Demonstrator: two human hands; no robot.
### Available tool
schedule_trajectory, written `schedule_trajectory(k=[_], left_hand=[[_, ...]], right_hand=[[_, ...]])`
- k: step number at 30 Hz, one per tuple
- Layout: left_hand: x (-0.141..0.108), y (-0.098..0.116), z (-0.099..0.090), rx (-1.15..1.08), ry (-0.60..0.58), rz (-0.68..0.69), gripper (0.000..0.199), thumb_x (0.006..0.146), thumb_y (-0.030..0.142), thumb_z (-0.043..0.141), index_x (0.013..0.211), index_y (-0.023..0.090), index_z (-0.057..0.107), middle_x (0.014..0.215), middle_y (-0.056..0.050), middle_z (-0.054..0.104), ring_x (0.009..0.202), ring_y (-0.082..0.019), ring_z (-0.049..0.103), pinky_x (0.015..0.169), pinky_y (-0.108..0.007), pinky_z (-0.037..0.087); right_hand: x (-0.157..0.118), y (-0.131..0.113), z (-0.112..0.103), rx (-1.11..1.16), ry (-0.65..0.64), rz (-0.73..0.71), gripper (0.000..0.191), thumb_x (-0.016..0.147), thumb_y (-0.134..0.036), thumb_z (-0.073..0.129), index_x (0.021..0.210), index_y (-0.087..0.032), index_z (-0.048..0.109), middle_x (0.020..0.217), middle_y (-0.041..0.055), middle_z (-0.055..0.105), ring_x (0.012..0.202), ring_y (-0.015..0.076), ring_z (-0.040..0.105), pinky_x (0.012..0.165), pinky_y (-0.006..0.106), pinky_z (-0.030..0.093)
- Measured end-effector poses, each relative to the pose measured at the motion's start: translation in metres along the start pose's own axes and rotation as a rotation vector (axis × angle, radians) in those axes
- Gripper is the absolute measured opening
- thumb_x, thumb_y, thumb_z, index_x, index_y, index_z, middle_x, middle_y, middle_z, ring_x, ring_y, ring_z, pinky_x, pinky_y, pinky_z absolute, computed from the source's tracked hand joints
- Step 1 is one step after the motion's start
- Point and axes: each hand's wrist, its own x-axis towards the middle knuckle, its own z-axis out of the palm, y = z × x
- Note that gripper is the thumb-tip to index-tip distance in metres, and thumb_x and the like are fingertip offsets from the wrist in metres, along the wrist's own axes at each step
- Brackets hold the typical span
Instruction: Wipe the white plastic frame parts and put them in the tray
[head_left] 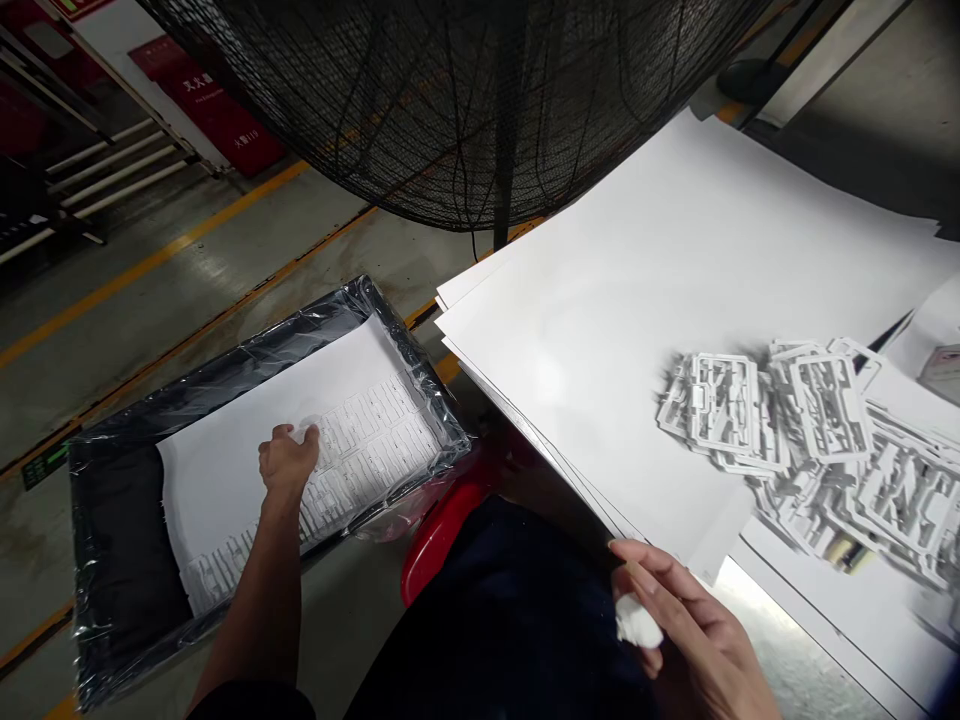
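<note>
My left hand (290, 458) reaches over a black tray (112, 540) wrapped in clear plastic. Its fingers are curled around what looks like a small whitish part (304, 433), partly hidden. Under that hand lies a white sheet (225, 460), with rows of small white plastic parts (375, 425) along its near side. At the table's near edge, my right hand (690, 620) has its fingers bent around a small white lump (636, 622), whose exact kind I cannot make out. White plastic part frames (724, 405) lie heaped on the table to the right.
Large white sheets (570, 340) are stacked on the table, their corners overhanging its left side. A big black mesh fan (450, 110) stands beyond. A red stool (442, 540) is beside my leg. Red boxes (225, 110) stand at the back left, past yellow floor lines.
</note>
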Motion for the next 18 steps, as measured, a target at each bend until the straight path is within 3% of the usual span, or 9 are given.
schedule_trajectory(k=[2, 4, 6, 9, 14, 18], left_hand=[[-0.009, 0.007, 0.003, -0.019, 0.097, 0.068, 0.053, 0.089, 0.044, 0.04, 0.133, 0.016, 0.037, 0.134, -0.015, 0.042, 0.121, -0.029, 0.041, 0.096, -0.05, 0.034], [-0.018, 0.015, 0.009, -0.039, 0.131, 0.21, 0.056, 0.09, 0.046, 0.031, 0.138, 0.017, 0.031, 0.144, -0.014, 0.032, 0.132, -0.028, 0.025, 0.105, -0.044, 0.024], [-0.024, 0.023, 0.016, -0.053, 0.111, 0.358, 0.056, 0.09, 0.047, 0.028, 0.139, 0.02, 0.031, 0.149, -0.009, 0.025, 0.136, -0.024, 0.018, 0.108, -0.037, 0.017], [-0.029, 0.033, 0.029, -0.069, 0.07, 0.482, 0.059, 0.09, 0.047, 0.028, 0.141, 0.018, 0.029, 0.151, -0.01, 0.022, 0.137, -0.024, 0.017, 0.109, -0.039, 0.012], [-0.033, 0.035, 0.04, -0.082, 0.056, 0.487, 0.061, 0.089, 0.045, 0.03, 0.142, 0.013, 0.026, 0.151, -0.015, 0.02, 0.139, -0.026, 0.01, 0.11, -0.044, 0.007], [-0.042, 0.04, 0.023, -0.107, 0.037, 0.459, 0.058, 0.09, 0.041, 0.034, 0.14, 0.012, 0.028, 0.15, -0.017, 0.022, 0.138, -0.026, 0.011, 0.11, -0.045, 0.008]], right_hand=[[0.0, 0.0, -0.001, -0.004, 0.001, 0.003, 0.037, 0.061, -0.039, 0.078, 0.09, -0.018, 0.07, 0.062, -0.0003, 0.054, 0.046, 0.0067, 0.039, 0.042, 0.017, 0.035], [0.001, 0.0, -0.001, -0.013, 0.005, 0.007, 0.036, 0.061, -0.039, 0.078, 0.09, -0.018, 0.07, 0.061, -0.0005, 0.054, 0.046, 0.0066, 0.04, 0.042, 0.017, 0.035], [0.001, 0.0, -0.002, -0.02, 0.006, 0.004, 0.036, 0.061, -0.04, 0.078, 0.09, -0.019, 0.07, 0.06, -0.0006, 0.054, 0.046, 0.0061, 0.04, 0.043, 0.016, 0.035], [0.001, 0.001, -0.002, -0.015, -0.003, -0.001, 0.036, 0.063, -0.04, 0.078, 0.091, -0.019, 0.07, 0.061, -0.0007, 0.055, 0.045, 0.0048, 0.038, 0.044, 0.015, 0.035], [0.001, 0.002, 0.002, -0.003, -0.008, 0.005, 0.037, 0.062, -0.04, 0.078, 0.09, -0.018, 0.069, 0.061, -0.0005, 0.054, 0.045, 0.0061, 0.039, 0.042, 0.016, 0.033], [0.004, 0.003, 0.001, 0.009, -0.05, -0.018, 0.036, 0.065, -0.04, 0.077, 0.092, -0.017, 0.068, 0.06, -0.0013, 0.053, 0.044, 0.0046, 0.036, 0.041, 0.016, 0.031]])
